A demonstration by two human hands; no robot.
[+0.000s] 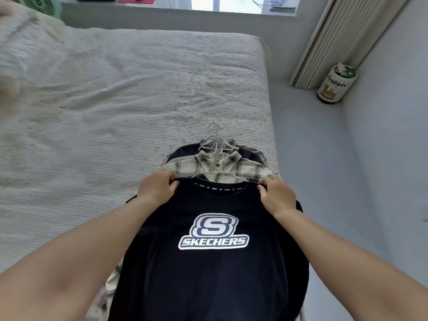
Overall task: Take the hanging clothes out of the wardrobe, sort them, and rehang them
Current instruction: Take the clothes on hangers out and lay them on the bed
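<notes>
Both hands grasping navy T-shirt (213, 269) at shoulders: left hand (157, 188), right hand (276, 196). Shirt lies atop plaid shirt (222, 169) and pile near bed (115, 100) corner, collar away, hem toward person. Hanger hooks (215, 140) beyond collar, roughly equidistant.

A bedroom in a home. A bed (139, 89) with a ribbed pale cover fills the left and middle of the frame, a window (231, 4) runs along the top edge, a curtain (342, 40) hangs upper right, and clothes on hangers (215, 144) lie on the bed's near right corner.
</notes>
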